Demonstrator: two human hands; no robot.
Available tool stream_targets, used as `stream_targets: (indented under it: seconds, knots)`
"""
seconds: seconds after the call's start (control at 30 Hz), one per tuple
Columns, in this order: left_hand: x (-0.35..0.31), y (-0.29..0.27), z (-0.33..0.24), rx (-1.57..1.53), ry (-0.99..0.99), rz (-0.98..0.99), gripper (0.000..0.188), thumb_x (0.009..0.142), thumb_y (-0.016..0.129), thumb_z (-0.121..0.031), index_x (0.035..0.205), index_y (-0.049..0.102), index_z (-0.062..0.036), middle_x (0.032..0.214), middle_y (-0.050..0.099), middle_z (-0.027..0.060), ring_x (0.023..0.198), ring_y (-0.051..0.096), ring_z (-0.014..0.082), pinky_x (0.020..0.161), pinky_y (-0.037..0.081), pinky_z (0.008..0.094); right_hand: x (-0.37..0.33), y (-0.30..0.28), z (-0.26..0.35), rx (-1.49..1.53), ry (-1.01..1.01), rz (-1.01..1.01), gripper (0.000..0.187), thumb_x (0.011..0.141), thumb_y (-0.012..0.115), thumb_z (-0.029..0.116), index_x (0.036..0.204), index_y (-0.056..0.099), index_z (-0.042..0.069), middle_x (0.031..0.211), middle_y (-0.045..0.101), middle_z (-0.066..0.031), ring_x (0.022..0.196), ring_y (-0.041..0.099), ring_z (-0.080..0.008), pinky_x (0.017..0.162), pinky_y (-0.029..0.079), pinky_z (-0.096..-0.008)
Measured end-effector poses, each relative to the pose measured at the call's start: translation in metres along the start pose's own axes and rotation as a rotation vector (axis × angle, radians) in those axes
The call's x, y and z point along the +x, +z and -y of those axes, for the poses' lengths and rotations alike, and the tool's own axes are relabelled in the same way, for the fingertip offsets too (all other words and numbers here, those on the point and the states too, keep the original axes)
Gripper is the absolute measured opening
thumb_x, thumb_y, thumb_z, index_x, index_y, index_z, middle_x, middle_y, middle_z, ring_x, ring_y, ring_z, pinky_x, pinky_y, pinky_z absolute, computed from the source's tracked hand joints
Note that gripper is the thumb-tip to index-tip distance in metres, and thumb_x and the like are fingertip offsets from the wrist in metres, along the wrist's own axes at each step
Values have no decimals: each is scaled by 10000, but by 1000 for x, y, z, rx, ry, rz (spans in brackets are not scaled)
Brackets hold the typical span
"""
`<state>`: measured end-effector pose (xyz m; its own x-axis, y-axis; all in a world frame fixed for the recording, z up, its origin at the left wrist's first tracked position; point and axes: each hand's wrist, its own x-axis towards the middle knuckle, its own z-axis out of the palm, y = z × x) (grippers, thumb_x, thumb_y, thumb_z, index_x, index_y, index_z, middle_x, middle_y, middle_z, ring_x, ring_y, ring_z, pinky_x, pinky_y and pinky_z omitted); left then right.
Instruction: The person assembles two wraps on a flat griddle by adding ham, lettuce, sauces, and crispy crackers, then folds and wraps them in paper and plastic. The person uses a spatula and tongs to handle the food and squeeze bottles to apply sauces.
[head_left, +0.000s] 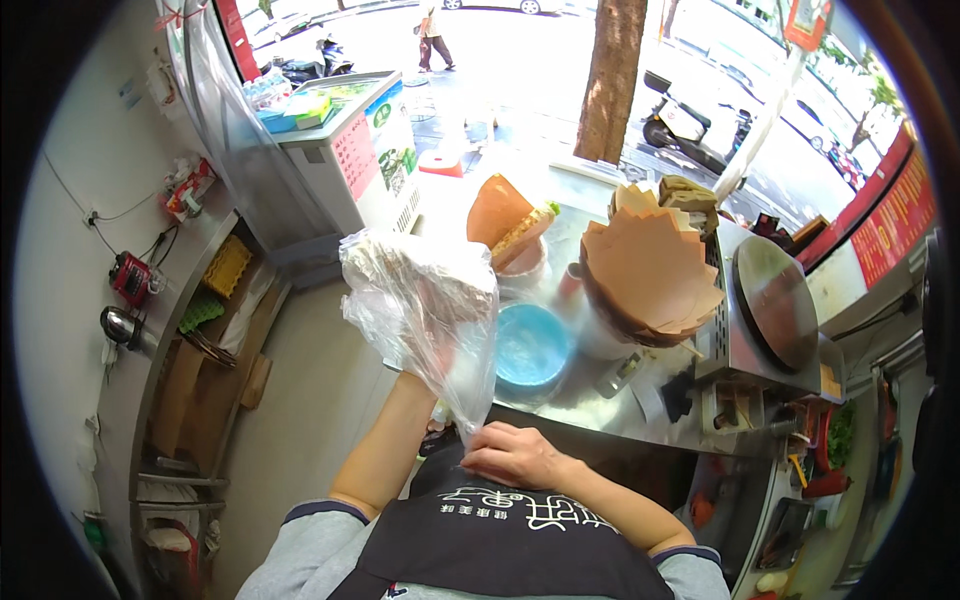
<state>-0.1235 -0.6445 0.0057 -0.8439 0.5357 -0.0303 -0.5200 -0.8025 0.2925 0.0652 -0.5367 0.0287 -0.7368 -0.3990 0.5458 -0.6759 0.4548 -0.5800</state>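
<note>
We find the right hand (515, 455) pinching the bag (395, 268) at its lower end; the left hand (438, 332) appears inside, its fingers too obscured to judge.

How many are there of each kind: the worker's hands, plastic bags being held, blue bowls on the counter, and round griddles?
Hands: 2 (left hand, right hand)
Plastic bag: 1
Blue bowl: 1
Round griddle: 1
Total: 5
</note>
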Motion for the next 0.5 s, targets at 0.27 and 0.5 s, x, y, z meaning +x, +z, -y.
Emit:
stream_targets:
  seconds: [0.27,0.5]
  knots:
    - [-19,28,-11,67,104,231,407,976,521,-246,1355,455,-114,1270,546,64,1170,519,226,1016,433,391,26,-69,-5,-263,277,-525,383,869,660,188,1216,572,52,1089,620,-149,942,630,-230,721,541,-313]
    - [-47,30,2,441,-23,75,416,977,523,-208,1362,431,-81,1286,514,51,1185,485,166,1027,405,315,79,-83,-50,117,509,-544,333,889,655,188,1163,617,3,1106,624,-121,953,591,-156,773,497,-273]
